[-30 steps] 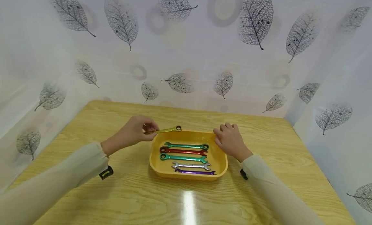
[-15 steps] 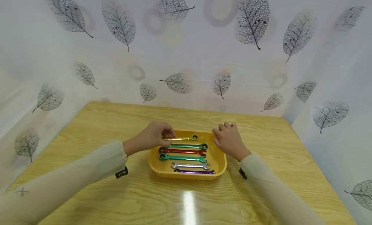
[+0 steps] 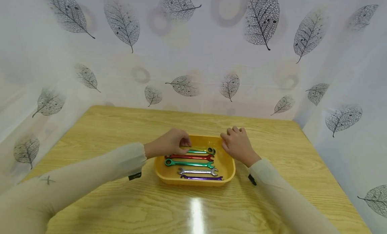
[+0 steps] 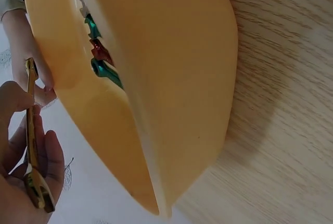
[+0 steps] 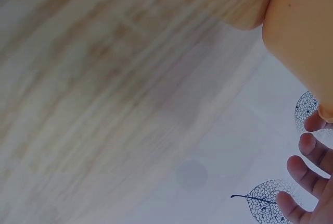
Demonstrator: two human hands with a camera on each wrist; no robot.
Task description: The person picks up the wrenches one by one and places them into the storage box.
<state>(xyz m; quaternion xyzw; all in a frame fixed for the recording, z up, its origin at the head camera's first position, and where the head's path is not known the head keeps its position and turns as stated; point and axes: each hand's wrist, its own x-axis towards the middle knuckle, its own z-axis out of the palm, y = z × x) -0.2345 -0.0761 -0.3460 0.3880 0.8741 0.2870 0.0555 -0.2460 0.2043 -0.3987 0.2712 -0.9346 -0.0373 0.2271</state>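
Observation:
My left hand (image 3: 170, 142) pinches a gold combination wrench (image 4: 32, 130) between thumb and fingers, over the back left part of a yellow plastic tray (image 3: 193, 183). The wrench's ring end points right and overlaps the rear green wrench (image 3: 196, 152) in the head view. In front of that lie a red wrench (image 3: 193, 157), another green wrench (image 3: 190, 164), a silver open-end wrench (image 3: 198, 172) and a purple wrench (image 3: 201, 178), in roughly parallel rows. At the tray's back right corner, my right hand (image 3: 239, 145) grips the rim, thumb side inward, other fingers loosely bent outside.
The tray stands on a wood-grain table (image 3: 127, 200). White cloth (image 3: 121, 72) printed with leaves hangs behind the table and along both sides. Black strap buckles (image 3: 134, 176) hang below the wrists.
My left hand has carried the gold wrench rightward from beyond the tray's back left rim to over the wrenches inside. My right hand has stayed at the corner.

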